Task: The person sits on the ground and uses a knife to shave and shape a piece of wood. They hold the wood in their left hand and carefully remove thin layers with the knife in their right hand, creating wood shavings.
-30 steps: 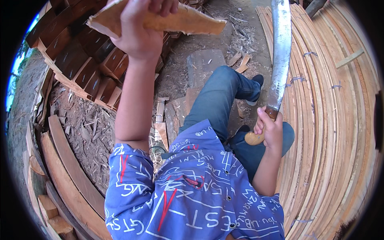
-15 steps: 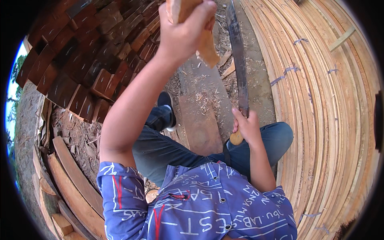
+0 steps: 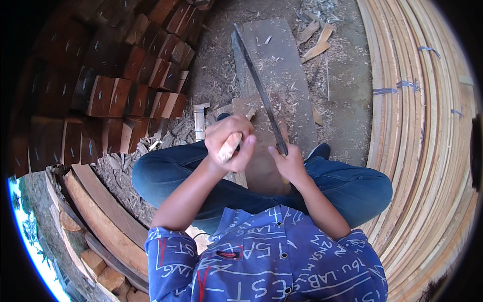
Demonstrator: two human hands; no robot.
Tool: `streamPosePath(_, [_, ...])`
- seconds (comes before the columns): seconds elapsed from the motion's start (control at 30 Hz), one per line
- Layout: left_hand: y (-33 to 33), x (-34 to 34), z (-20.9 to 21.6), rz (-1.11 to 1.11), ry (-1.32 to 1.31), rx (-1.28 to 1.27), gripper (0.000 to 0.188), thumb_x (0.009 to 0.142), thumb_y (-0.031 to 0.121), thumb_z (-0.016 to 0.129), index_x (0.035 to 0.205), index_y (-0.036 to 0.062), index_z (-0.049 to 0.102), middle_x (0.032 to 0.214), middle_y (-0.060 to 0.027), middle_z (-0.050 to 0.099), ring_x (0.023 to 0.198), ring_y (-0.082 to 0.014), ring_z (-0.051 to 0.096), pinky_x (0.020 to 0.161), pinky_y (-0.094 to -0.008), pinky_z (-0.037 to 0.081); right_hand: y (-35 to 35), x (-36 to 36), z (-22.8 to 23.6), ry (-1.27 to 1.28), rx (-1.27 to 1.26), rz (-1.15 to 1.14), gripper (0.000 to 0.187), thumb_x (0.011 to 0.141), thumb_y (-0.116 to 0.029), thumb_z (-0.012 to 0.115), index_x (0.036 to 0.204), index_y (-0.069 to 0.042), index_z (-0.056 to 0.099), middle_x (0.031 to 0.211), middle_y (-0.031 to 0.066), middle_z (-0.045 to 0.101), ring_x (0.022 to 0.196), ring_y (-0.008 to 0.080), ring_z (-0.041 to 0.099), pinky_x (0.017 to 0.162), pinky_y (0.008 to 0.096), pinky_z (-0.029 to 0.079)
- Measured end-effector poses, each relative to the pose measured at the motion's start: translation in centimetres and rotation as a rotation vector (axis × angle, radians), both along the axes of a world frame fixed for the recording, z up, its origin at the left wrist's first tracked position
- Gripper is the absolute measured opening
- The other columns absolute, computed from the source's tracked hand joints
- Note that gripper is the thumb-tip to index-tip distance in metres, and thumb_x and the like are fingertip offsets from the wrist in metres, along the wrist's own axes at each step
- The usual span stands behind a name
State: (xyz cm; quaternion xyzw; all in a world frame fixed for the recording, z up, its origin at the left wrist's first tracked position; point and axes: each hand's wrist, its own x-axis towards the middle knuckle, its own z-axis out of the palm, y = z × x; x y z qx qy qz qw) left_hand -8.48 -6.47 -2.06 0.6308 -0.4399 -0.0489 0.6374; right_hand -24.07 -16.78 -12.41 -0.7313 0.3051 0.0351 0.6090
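Observation:
My left hand [image 3: 225,132] is closed around a pale piece of wood [image 3: 230,146], whose cut end points up toward me above my lap. Most of that piece is hidden by my fingers. In my right hand [image 3: 290,163] is the handle of a machete [image 3: 258,84], its long dark blade slanting away to the far left. The blade stands to the right of the wood, apart from it. Beneath both hands a flat brown board [image 3: 262,173] lies between my bent legs.
Stacked dark wooden blocks [image 3: 121,95] rise at the left. Long pale strips [image 3: 407,151], tied with bluish bands, run along the right. Shavings and curved offcuts [image 3: 319,48] lie on the ground ahead, beside a long grey plank [image 3: 282,55]. Curved slabs [image 3: 100,201] lie near left.
My left hand has come down and nearer with the piece of wood, from high up to above my lap. The machete's tip now leans further left. My view has shifted.

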Motion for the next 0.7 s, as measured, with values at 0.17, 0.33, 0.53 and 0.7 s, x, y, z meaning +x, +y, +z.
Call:
streamPosePath(0.17, [0.3,0.1,0.0,-0.019,0.119,-0.102,0.012,0.072,0.001,0.060,0.075,-0.0010,0.048,0.063,-0.0117,0.051,0.050,-0.0212,0.047,0.049,-0.0331,0.042,0.6,3.2,-1.0,-0.013,0.017,0.141,0.027,0.083,-0.021,0.065,0.072,0.003,0.059,0.057,0.0205,0.054,0.052,0.0340,0.056,0.052,0.0427,0.041])
streamPosePath(0.33, [-0.8,1.4,0.3,-0.144,0.175,-0.069,0.017,0.074,0.005,0.065,0.074,0.0002,0.050,0.063,-0.0105,0.051,0.050,-0.0228,0.047,0.047,-0.0362,0.041,0.4,4.3,-5.0,0.148,0.072,0.120,0.028,0.083,-0.019,0.066,0.069,0.003,0.055,0.056,0.0200,0.051,0.048,0.0263,0.048,0.051,0.0402,0.039])
streamPosePath(0.53, [-2.5,2.6,0.3,-0.252,0.213,0.022,0.017,0.076,0.006,0.066,0.075,0.0016,0.050,0.062,-0.0090,0.051,0.049,-0.0229,0.047,0.046,-0.0352,0.042,-1.1,6.1,-4.1,0.200,0.212,0.157,0.026,0.083,-0.022,0.065,0.075,0.002,0.061,0.060,0.0213,0.057,0.059,0.0390,0.058,0.054,0.0433,0.043])
streamPosePath(0.7, [-2.7,2.9,-0.5,-0.206,0.127,-0.008,0.021,0.082,0.015,0.062,0.074,0.0052,0.046,0.056,-0.0043,0.046,0.041,-0.0150,0.042,0.037,-0.0302,0.038,0.1,6.5,-4.7,0.081,0.170,0.107,0.028,0.084,-0.019,0.065,0.069,0.002,0.057,0.054,0.0168,0.049,0.047,0.0232,0.043,0.050,0.0380,0.037])
